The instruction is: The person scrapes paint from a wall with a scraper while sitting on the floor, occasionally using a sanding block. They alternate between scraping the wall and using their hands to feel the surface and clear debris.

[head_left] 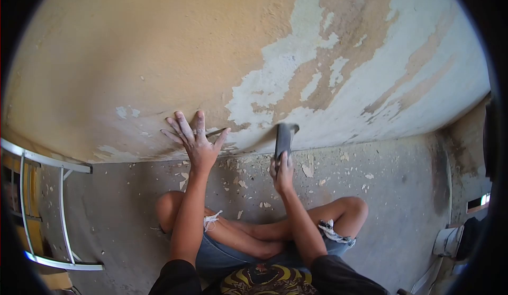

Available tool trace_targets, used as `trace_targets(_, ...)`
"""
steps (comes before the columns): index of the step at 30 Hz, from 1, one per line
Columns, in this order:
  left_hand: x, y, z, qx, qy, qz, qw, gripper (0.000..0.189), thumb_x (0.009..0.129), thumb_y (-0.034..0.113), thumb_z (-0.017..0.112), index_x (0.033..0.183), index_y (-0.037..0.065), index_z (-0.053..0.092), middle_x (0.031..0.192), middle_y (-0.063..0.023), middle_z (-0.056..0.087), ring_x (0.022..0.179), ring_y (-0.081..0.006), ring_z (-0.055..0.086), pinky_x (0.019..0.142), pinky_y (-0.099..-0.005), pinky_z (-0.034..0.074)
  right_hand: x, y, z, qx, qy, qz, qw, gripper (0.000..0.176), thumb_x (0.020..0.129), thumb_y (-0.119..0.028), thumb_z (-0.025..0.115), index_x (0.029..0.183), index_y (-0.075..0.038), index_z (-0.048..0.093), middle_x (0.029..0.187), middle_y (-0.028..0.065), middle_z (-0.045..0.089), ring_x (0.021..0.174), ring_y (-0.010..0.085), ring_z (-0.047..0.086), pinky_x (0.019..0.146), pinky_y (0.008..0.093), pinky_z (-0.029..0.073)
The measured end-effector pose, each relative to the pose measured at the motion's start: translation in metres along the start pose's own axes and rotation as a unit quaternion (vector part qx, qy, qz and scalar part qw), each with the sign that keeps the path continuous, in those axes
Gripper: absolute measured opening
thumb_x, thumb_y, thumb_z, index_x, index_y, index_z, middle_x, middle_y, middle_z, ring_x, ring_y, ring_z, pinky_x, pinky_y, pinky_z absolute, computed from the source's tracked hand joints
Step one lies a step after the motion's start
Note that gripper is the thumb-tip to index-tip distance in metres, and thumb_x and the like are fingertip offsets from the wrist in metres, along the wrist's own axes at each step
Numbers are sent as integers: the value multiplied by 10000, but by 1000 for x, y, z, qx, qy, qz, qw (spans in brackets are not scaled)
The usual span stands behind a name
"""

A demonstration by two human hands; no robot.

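My left hand [200, 145] lies against the lower part of the wall [201, 56], its whitish, dusty fingers spread apart. Between its thumb and forefinger a thin dark strip shows on the wall. My right hand [282, 170] is wrapped round the dark handle of a scraper [284, 139]. The scraper points up, its head right at the wall's bottom, slightly blurred. Tan paint covers the left side of the wall, while ragged pale patches [264, 88] show where the coat is off, around and above the scraper.
Paint flakes [308, 170] litter the grey floor [127, 205] along the wall's foot. A metal ladder [62, 205] stands at the left. At the far right is a whitish bucket [447, 242]. My crossed legs [243, 237] rest on the floor below my hands.
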State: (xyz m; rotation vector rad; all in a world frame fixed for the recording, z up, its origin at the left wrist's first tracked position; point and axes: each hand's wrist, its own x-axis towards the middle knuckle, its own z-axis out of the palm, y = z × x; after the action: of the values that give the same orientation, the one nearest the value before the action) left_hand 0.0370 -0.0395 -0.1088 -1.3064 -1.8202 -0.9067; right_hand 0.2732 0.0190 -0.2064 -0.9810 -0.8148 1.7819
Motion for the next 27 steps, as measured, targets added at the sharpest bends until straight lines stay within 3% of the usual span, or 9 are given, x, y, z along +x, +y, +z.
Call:
trace_targets(3,0,-2,0,2,-2,-2,1000,1027,737,580,760,1540,181,258,1600,-241,25,1464,-486,-47,1074,-730,-20,-7,-12,8,49,-10,-29,998,342,1039,-442,407,991,-108,463,675,13,494,426,74,367,374,225,274)
trace_targets(8,0,-2,1,-5,6,5,1000,1044,728,581,764,1545,195,240,1600,-246,16,1463,-483,-69,1063,-743,-45,9,-116,58,50,-55,-130,989,394,1036,-459,406,913,-87,440,709,38,521,442,76,368,398,220,281)
trace_targets(10,2,-1,3,-3,8,3,1000,1047,726,580,765,1546,199,236,1601,-244,14,1463,-482,-73,1063,-743,-48,8,-112,61,80,-81,-146,983,417,1029,-473,415,903,-77,440,712,42,527,438,76,362,391,227,276)
trace_targets(12,-2,-2,5,-26,16,-18,999,954,740,585,747,1529,301,292,1621,-172,27,1468,-475,-35,1049,-771,-44,9,-49,32,39,-115,-83,989,431,1023,-504,402,979,-81,470,717,19,518,445,76,358,393,217,279)
trace_targets(15,-2,-2,4,-35,11,-23,999,959,739,588,746,1531,301,288,1622,-170,22,1467,-478,-40,1050,-769,-44,-11,32,2,21,15,51,998,380,1024,-487,416,1007,-110,461,726,15,519,438,74,371,398,227,296)
trace_targets(18,-2,-5,7,-27,4,-23,999,967,738,591,746,1533,297,281,1618,-185,16,1463,-486,-51,1050,-765,-54,-25,22,20,55,37,55,996,368,1026,-478,419,1005,-114,467,729,12,507,445,70,362,401,220,300)
trace_targets(20,-2,-3,7,-34,16,-14,999,971,737,596,745,1534,292,281,1616,-194,16,1463,-486,-55,1049,-763,-61,-8,-16,45,87,-41,-28,995,369,1025,-475,424,994,-111,470,745,11,501,456,71,359,407,216,299)
trace_targets(23,-3,-4,8,-27,14,-12,999,976,737,601,742,1537,299,271,1617,-192,10,1464,-483,-60,1048,-764,-61,6,-60,68,121,-60,-84,987,377,1023,-478,429,986,-105,471,736,9,495,459,75,364,411,220,297)
trace_targets(27,-2,-2,5,-31,14,-21,999,973,742,596,741,1539,308,264,1618,-188,7,1466,-476,-68,1046,-765,-64,1,0,35,31,-33,-19,999,367,1029,-466,423,989,-105,470,688,6,477,446,78,360,410,217,299)
